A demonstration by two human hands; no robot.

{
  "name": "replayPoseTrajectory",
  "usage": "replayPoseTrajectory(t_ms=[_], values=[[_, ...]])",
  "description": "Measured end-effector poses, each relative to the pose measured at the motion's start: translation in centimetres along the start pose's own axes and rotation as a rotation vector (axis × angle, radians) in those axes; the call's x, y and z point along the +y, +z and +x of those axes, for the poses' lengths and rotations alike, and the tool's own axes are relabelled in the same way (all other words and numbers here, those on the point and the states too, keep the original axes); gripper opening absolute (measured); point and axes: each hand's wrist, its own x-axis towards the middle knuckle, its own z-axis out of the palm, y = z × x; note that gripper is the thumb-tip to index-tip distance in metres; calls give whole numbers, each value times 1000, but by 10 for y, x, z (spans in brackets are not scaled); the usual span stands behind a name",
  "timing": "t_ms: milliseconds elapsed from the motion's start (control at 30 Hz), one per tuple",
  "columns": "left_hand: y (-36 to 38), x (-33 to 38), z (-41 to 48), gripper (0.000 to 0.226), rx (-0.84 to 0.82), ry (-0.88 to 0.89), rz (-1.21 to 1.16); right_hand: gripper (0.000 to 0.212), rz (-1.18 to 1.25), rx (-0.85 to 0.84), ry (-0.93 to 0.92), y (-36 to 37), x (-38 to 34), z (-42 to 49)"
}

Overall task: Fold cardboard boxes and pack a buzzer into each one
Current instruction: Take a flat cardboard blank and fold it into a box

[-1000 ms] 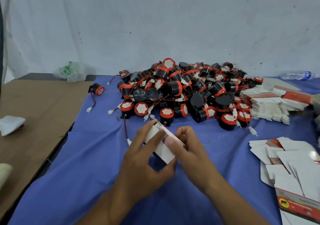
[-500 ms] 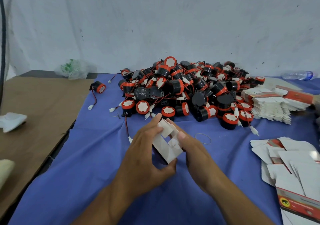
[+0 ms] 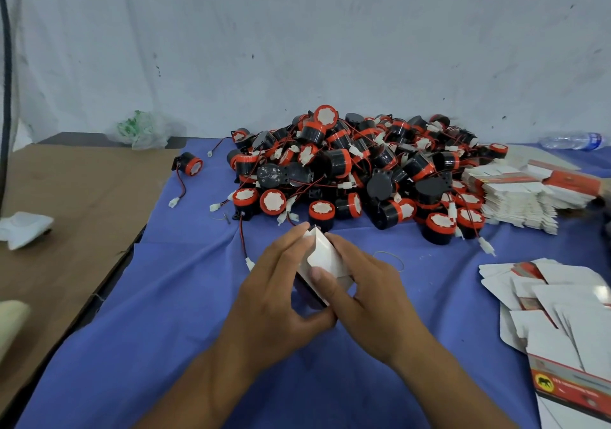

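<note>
Both hands grip a white box [image 3: 322, 260] over the blue cloth [image 3: 165, 313]: left hand [image 3: 277, 289] curled round its left side, right hand [image 3: 363, 299] pinching its flap. Buzzers [image 3: 357, 167] pile just beyond, against the wall [image 3: 297, 38]; flat boxes [image 3: 562, 303] lie right.

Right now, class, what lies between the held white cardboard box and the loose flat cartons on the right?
Head view: a thin rubber band on blue cloth, between white box and flat cartons.

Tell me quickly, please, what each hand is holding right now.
Left hand: grips the white cardboard box.
Right hand: holds the same box, thumb on its white face.
</note>
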Motion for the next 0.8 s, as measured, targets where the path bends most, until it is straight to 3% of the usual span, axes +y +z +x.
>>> replayPoseTrajectory(t_ms=[267,467,667,800], values=[[1,0,0,72,-30,16,-5,37,168,90,50,4,-1,-4],[-3,6,0,86,-50,-101,-114,34,143,122,86,7,-3,-4],[-4,7,0,84,-76,-85,-92,42,381,91,195,12,-2,-4],[-5,9,1,82,-75,-72,-91,41,414,99,168,12,-2,-3]])
